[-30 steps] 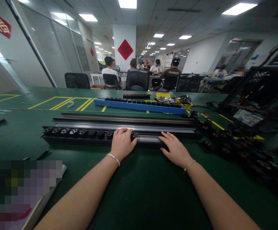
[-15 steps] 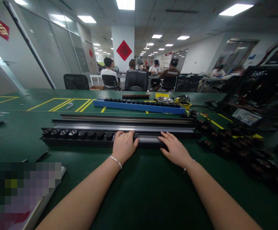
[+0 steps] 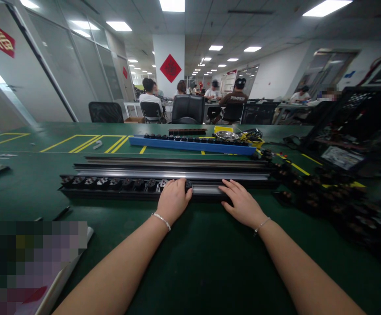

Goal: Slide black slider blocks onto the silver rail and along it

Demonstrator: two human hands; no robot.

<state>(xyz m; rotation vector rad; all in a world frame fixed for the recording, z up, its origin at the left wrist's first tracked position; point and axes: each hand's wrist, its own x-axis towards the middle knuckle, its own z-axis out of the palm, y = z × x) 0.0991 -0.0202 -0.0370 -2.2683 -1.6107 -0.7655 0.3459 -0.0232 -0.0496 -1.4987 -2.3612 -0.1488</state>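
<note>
A long black channel rail lies crosswise in front of me, its left part filled with a row of round black socket-like modules. My left hand reaches over the rail, fingers curled together on the modules, the thumb beside the end one. What sits under the palm is hidden. Right of that module, a bare silvery stretch of the channel shows between the hands. My right hand rests on the rail farther right, its fingers spread and nothing held.
More long rails lie just behind. Beyond them is a blue rail of black modules, near a metal dish. Loose black parts heap at right, beside a dark rack. A pale-edged object occupies the near left.
The view has shifted slightly. My left fingers have drawn a little right along the rail, uncovering one more module. The right hand keeps about the same place on the rail.
</note>
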